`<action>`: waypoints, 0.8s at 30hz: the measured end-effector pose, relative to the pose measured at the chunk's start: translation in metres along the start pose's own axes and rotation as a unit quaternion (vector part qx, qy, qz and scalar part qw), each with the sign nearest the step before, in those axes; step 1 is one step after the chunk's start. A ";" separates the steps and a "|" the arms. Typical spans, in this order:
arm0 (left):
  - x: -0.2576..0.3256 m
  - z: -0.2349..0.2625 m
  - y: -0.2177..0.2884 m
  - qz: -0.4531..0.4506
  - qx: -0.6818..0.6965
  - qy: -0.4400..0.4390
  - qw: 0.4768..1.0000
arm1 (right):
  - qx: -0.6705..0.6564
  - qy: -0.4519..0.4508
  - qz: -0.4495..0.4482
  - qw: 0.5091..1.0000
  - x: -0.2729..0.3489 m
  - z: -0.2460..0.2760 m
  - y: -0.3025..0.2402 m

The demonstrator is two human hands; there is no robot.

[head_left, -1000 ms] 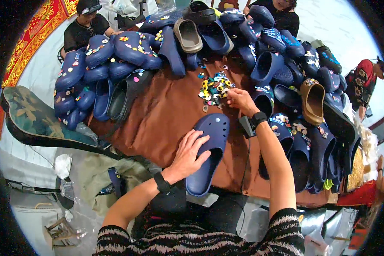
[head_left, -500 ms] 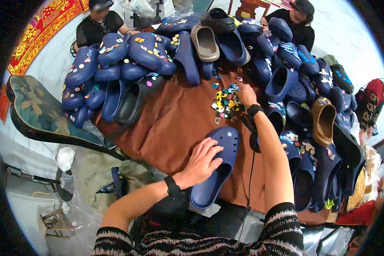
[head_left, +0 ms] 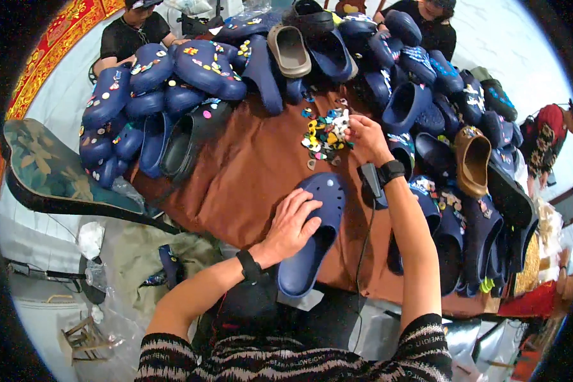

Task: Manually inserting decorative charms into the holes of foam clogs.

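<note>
A dark blue clog (head_left: pixel 307 262) with holes in its upper lies on the brown cloth (head_left: pixel 235 184) at the front, its toe pointing away. My left hand (head_left: pixel 290 224) grips it, with fingers over the side of the upper and the thumb by the foot opening. A white charm sits at the clog's toe. Beyond it, a loose pile of small colourful shoe charms (head_left: pixel 321 139) spreads over the cloth. At the right edge of this pile, my right hand (head_left: pixel 367 135) pinches a small pale charm between thumb and fingertips; its shape is partly hidden.
Stacks of blue clogs (head_left: pixel 207 67) with charms line the far and left sides; more clogs (head_left: pixel 449 210) crowd the right. A dark device (head_left: pixel 370 181) with a cable is near my right wrist. A patterned chair (head_left: pixel 57 165) stands left. Several people are around the table.
The view has shifted a little. My right hand has closed its fingertips and drawn slightly back at the charm pile's right edge. My left hand keeps its hold on the clog.
</note>
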State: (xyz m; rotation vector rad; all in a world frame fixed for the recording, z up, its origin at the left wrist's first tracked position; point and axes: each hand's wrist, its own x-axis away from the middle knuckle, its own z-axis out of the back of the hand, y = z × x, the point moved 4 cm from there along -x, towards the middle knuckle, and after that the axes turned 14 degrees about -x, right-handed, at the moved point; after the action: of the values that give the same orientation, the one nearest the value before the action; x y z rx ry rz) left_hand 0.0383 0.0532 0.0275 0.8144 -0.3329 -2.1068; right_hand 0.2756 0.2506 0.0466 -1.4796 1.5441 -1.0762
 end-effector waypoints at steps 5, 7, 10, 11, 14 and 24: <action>-0.004 0.003 0.002 -0.007 0.008 0.006 1.000 | 0.080 -0.085 -0.013 0.993 0.066 0.002 -0.006; -0.004 0.004 0.002 -0.003 0.007 0.005 1.000 | 0.149 -0.074 0.016 0.986 0.097 -0.007 -0.012; -0.004 0.002 0.003 -0.001 0.001 0.011 1.000 | 0.250 -0.068 0.081 0.963 0.128 0.000 -0.017; -0.002 0.003 0.001 -0.001 0.001 0.013 1.000 | 0.307 -0.059 0.084 0.946 0.138 -0.007 -0.023; 0.002 0.005 -0.001 0.009 -0.001 0.014 1.000 | 0.380 -0.039 0.117 0.917 0.150 -0.018 -0.025; 0.000 0.003 0.003 -0.003 0.015 0.040 0.999 | 0.454 -0.079 0.187 0.868 0.161 -0.019 -0.002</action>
State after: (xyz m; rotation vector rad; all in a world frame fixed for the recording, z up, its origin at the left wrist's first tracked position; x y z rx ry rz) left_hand 0.0378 0.0514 0.0314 0.9170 -0.3207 -2.0721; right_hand 0.2472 0.0917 0.0632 -0.5651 0.9117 -1.1618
